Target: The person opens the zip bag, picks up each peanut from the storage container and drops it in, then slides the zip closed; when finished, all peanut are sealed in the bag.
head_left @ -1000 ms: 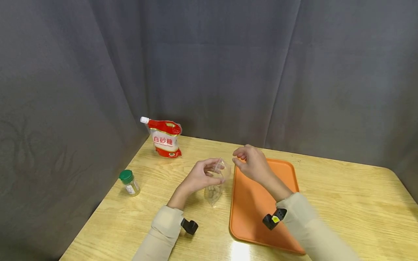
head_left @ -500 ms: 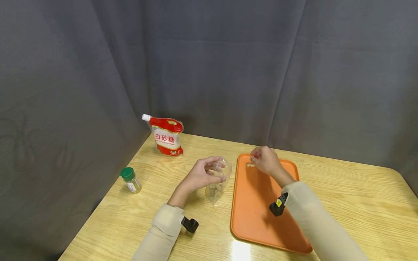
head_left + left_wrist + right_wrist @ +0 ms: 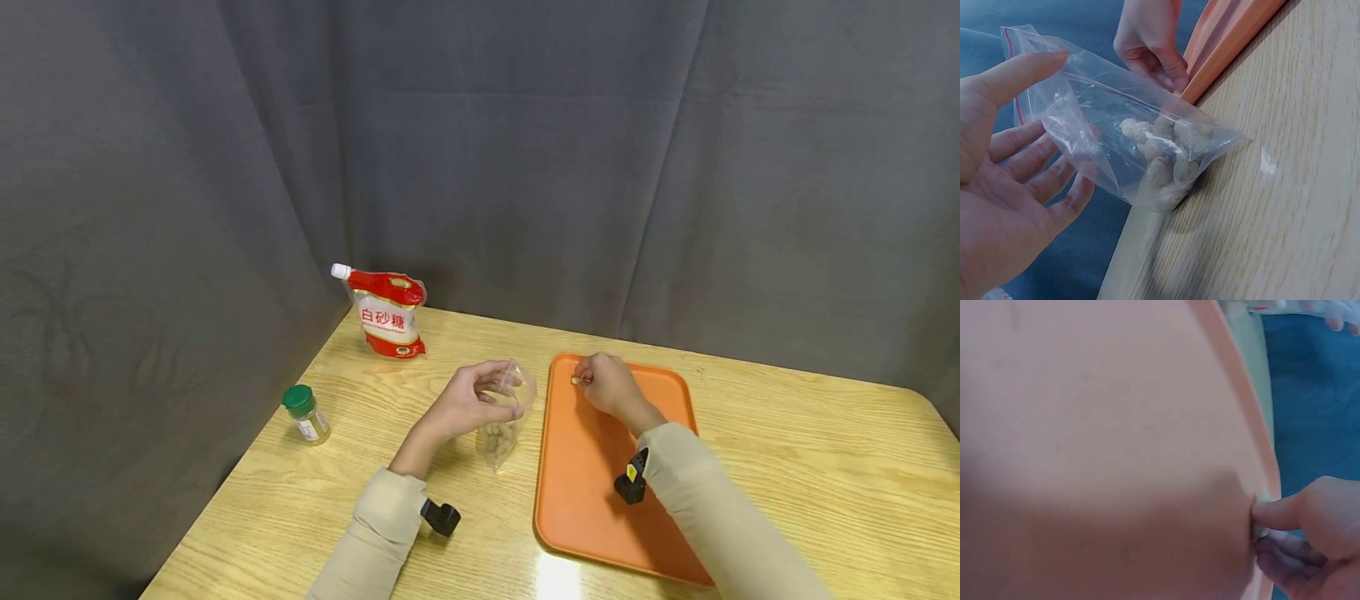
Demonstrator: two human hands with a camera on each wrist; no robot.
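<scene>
A clear zip-lock bag [image 3: 1110, 162] with several unshelled peanuts [image 3: 1160, 147] at its bottom is held by my left hand [image 3: 472, 400]. The thumb and fingers curve round the bag's mouth, which gapes between them. To the right lies an orange tray [image 3: 573, 508]. At the tray's far left corner, my right hand [image 3: 611, 387] pinches a peanut [image 3: 1261, 532] between thumb and fingers. In the right wrist view the fingers partly cover this peanut, and it is close to the tray's surface.
A red and white sugar pouch [image 3: 387, 317] with a white cap stands at the back left. Nearer, a small green-lidded jar [image 3: 307, 417] stands close to the table's left edge. Dark curtains [image 3: 495, 167] hang behind and to the left of the wooden table [image 3: 795, 442].
My right hand has moved right from beside the bag, down to the tray's far left corner, and now pinches the peanut there. The left hand keeps holding the bag in place.
</scene>
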